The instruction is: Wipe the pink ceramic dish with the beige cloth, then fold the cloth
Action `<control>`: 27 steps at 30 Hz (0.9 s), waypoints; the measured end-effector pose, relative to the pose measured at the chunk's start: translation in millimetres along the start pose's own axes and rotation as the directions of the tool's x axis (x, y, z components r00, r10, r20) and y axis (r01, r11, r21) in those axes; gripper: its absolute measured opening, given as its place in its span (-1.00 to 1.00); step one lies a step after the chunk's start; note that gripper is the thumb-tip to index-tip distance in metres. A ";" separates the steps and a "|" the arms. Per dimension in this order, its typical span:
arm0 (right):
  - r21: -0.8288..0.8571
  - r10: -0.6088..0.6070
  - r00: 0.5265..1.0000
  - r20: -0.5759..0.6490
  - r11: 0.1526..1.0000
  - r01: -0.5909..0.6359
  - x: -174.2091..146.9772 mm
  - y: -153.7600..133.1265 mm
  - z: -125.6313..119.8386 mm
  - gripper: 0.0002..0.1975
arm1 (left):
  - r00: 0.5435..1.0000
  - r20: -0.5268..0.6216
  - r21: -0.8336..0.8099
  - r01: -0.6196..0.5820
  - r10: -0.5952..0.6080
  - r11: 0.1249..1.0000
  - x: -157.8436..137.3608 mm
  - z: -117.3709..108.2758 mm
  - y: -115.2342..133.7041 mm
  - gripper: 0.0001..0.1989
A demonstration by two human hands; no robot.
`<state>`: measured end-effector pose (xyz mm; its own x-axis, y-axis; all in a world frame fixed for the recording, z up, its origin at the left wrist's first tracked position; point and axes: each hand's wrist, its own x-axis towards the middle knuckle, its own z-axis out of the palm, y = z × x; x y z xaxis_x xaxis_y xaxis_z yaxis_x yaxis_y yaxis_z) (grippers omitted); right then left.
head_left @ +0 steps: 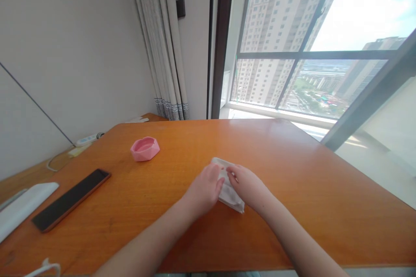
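Observation:
A flat, whitish packet (231, 197) with a soft, wrinkled surface lies slantwise on the wooden table, partly covered by my hands. It resembles a small tissue pack, but no label can be read. My left hand (207, 185) grips its left side, fingers curled over the far part and thumb pointing across it. From the right, my right hand (246, 181) bends over the packet with its fingertips drawn together at the upper surface. The two hands are close but apart. What the right fingertips pinch is too small to see.
On the wooden table (312, 190), a pink faceted ashtray (145, 149) stands at the far left. A dark phone-like slab (72, 199) and a white object (27, 207) lie nearer the left edge. A white cord (45, 268) shows at bottom left. A window is beyond.

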<state>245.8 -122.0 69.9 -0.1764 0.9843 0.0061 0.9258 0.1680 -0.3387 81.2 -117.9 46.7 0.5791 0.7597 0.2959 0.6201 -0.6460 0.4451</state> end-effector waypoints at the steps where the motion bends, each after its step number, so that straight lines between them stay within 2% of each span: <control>1: -0.003 -0.009 0.999 -0.045 1.000 0.008 3.1 -3.8 -1.0 -0.71 | 0.998 0.054 0.038 0.039 -0.041 0.999 -9.3 -0.6 -5.0 -0.55; 3: -0.038 -0.002 0.996 -0.087 0.999 -0.002 7.4 -2.0 -0.6 -0.72 | 0.970 0.188 0.163 0.123 -0.153 0.979 -31.8 -3.8 -20.6 -0.45; 5: -0.037 -0.012 0.999 -0.038 0.999 0.010 10.2 6.2 3.9 -0.73 | 0.928 0.216 0.301 0.231 -0.302 0.925 -57.5 -10.7 -39.1 -0.45; 7: -0.041 -0.030 0.999 0.028 0.999 0.031 12.8 15.4 11.4 -0.74 | 0.893 0.126 0.409 0.349 -0.431 0.843 -83.1 -21.1 -58.0 -0.48; 9: -0.069 -0.051 0.998 0.035 0.996 0.054 16.3 23.1 20.1 -0.76 | 0.843 -0.037 0.488 0.483 -0.536 0.727 -106.5 -33.9 -78.0 -0.48; 12: -0.090 -0.075 0.997 -0.015 0.993 0.074 24.7 31.2 34.1 -0.73 | 0.737 -0.231 0.470 0.656 -0.636 0.591 -134.7 -53.1 -111.4 -0.46; 13: -0.083 -0.074 0.997 -0.035 0.994 0.071 28.3 33.1 39.0 -0.68 | 0.707 -0.281 0.444 0.695 -0.649 0.565 -141.9 -58.6 -122.3 -0.45; 16: -0.042 -0.036 0.997 -0.067 0.999 0.033 40.7 36.0 52.9 -0.55 | 0.679 -0.322 0.399 0.730 -0.660 0.556 -152.7 -71.3 -146.2 -0.48; 19: -0.007 0.014 0.995 -0.097 1.000 -0.015 56.0 34.1 62.0 -0.53 | 0.638 -0.369 0.355 0.769 -0.676 0.532 -140.2 -81.2 -147.5 -0.55; 20: 0.003 0.016 0.994 -0.113 1.000 -0.016 62.0 32.3 63.7 -0.54 | 0.637 -0.402 0.340 0.771 -0.658 0.538 -129.6 -83.9 -142.4 -0.56; 21: 0.015 0.014 0.991 -0.130 1.000 -0.012 68.5 29.9 64.9 -0.56 | 0.661 -0.426 0.332 0.749 -0.618 0.573 -116.1 -86.0 -135.2 -0.57; 22: 0.034 0.018 0.989 -0.149 0.999 -0.013 75.4 26.9 65.8 -0.58 | 0.708 -0.422 0.323 0.701 -0.566 0.636 -99.9 -87.2 -126.4 -0.58; 24: 0.091 0.046 0.983 -0.180 0.995 -0.030 88.9 19.6 67.7 -0.62 | 0.846 -0.280 0.235 0.519 -0.454 0.822 -62.5 -85.5 -107.1 -0.61; 25: 0.126 0.063 0.979 -0.193 0.991 -0.039 94.8 15.6 68.8 -0.64 | 0.885 -0.187 0.167 0.456 -0.426 0.874 -42.9 -82.1 -98.0 -0.63; 27: 0.182 0.074 0.972 -0.225 0.983 -0.033 103.6 8.1 71.8 -0.65 | 0.912 0.011 0.080 0.408 -0.410 0.909 -5.8 -70.1 -83.3 -0.69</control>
<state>211.0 -22.6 0.2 -0.0276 0.9809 0.1925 0.8547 0.1230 -0.5043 -10.9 -63.3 67.1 0.2792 0.9570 0.0783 0.8428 -0.2833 0.4577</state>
